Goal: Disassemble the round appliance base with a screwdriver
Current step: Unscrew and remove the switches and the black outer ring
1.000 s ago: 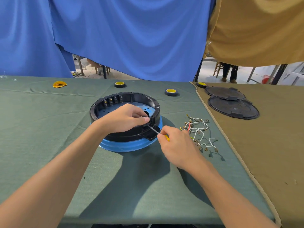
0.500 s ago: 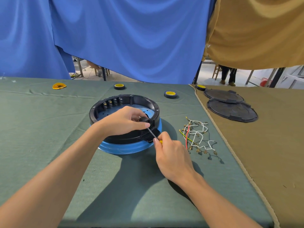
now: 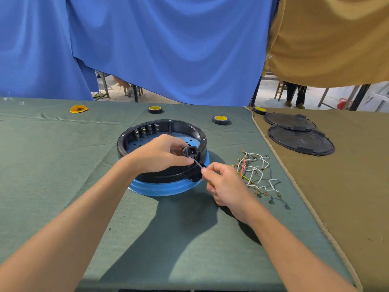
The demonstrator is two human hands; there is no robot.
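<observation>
Over the round base [image 3: 162,189] our left hand [image 3: 156,153] pinches a black socket [image 3: 190,151], our right hand [image 3: 227,186] grips the screwdriver [image 3: 197,163] at it, loose wires [image 3: 254,171] just right, a tape roll [image 3: 220,119] beyond.

I'm finding no legible text, labels, brands or numbers anywhere. I'm looking at the small black plastic power socket [image 3: 190,151] that my left hand [image 3: 160,153] is pinching: no readable marking. Same for the black round plastic appliance base [image 3: 168,175] and the thin metal-shafted screwdriver [image 3: 197,162] that my right hand [image 3: 226,186] is gripping. Dark marks are showing on the flat yellow-orange piece [image 3: 79,108] at the far left, too small to read.
</observation>
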